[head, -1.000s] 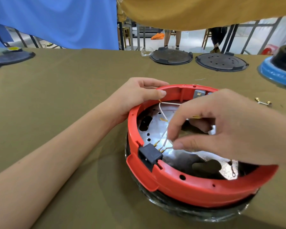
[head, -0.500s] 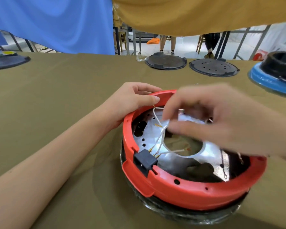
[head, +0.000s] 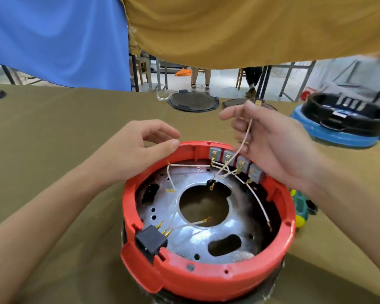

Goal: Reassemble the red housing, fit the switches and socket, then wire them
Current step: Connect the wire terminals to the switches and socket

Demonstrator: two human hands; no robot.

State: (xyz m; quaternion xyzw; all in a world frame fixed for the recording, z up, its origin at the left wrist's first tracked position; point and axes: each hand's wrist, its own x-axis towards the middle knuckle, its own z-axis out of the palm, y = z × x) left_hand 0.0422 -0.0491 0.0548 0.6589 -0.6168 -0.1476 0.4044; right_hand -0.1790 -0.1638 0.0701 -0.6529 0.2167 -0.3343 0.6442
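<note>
The round red housing (head: 206, 279) lies upside down before me, a silver metal plate (head: 198, 238) inside it. Several grey switches (head: 235, 160) line its far inner wall, and a black socket (head: 150, 239) sits in the near left rim. White wires with brass terminals cross the plate. My left hand (head: 138, 150) grips the far left rim, thumb on its edge. My right hand (head: 270, 141) is raised over the far right rim and pinches one white wire (head: 246, 137) upward, its brass terminal at my fingertips.
Two black round lids (head: 193, 102) lie at the table's far edge. A blue and black appliance (head: 342, 123) stands at the far right. A green and yellow tool (head: 299, 207) lies just right of the housing. Olive cloth covers the table.
My right hand has risen from inside the housing to above its far right rim, drawing one white wire up with it. My left hand stays on the rim.
</note>
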